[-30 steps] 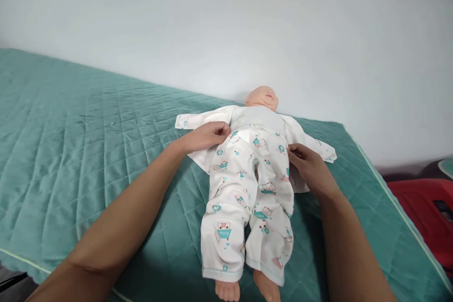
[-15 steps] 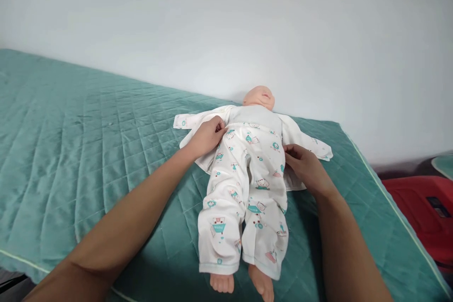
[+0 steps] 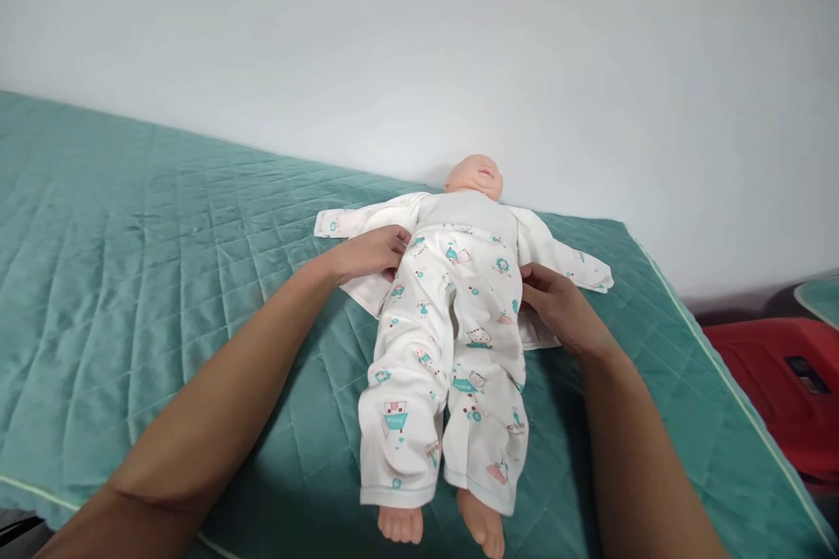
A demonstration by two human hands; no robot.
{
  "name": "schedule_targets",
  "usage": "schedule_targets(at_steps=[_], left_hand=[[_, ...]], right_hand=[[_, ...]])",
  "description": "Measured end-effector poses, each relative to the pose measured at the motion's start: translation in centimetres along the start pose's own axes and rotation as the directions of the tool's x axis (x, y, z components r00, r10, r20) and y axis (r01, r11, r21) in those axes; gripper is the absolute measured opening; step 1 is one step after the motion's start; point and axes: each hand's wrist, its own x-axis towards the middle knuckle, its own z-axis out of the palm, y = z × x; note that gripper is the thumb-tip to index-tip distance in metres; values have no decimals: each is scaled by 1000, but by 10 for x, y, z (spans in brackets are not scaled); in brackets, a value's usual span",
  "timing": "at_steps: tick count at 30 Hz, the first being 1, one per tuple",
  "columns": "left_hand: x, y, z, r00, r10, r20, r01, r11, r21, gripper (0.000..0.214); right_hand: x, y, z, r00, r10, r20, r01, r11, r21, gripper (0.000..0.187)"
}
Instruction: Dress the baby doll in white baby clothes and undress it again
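A baby doll (image 3: 473, 176) lies on its back, head by the wall and bare feet towards me. It wears white printed pants (image 3: 481, 336) pulled up to its waist over a pale grey torso. A white printed jacket (image 3: 370, 217) lies open beneath it, with both sleeves spread out. My left hand (image 3: 375, 251) is closed at the pants' side on the left hip, its fingertips partly hidden. On the opposite hip my right hand (image 3: 557, 301) pinches the other side of the pants, thumb and forefinger together.
A green quilted cover (image 3: 163, 279) spreads under the doll, its edge running down the right side. Behind it rises a white wall (image 3: 328, 35). A red plastic object (image 3: 780, 393) stands beyond the right edge, near a rounded green surface (image 3: 822, 297).
My left hand has slid from the waistband down the hip a little, its fingers tucking lower along the pants' side. My right hand stays at the right hip. The view has shifted slightly.
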Motion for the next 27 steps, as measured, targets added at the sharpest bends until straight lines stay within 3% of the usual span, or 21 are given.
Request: schedule_targets(at_steps=[4, 10, 14, 19, 24, 27], left_hand=[[2, -3, -1, 1000, -16, 8, 16, 998, 54, 34], [3, -6, 1, 996, 86, 22, -87, 995, 48, 30], [3, -5, 3, 995, 87, -45, -83, 994, 73, 28], [2, -3, 5, 991, 133, -25, -131, 989, 65, 18], [3, -4, 16, 985, 150, -90, -149, 989, 14, 21], [8, -10, 24, 980, 132, -150, -149, 983, -104, 22]], right_hand=[[3, 1, 2, 992, 16, -127, -22, 999, -44, 17], [11, 8, 4, 947, -18, -322, -94, 939, -330, 7], [11, 9, 2, 966, -37, -257, -52, 943, -330, 11], [11, 12, -1, 992, -36, -118, 4, 966, -257, 18], [12, 8, 2, 992, 2, -128, -34, 969, -245, 27], [9, 1, 8, 988, 18, -155, -56, 968, -244, 24]])
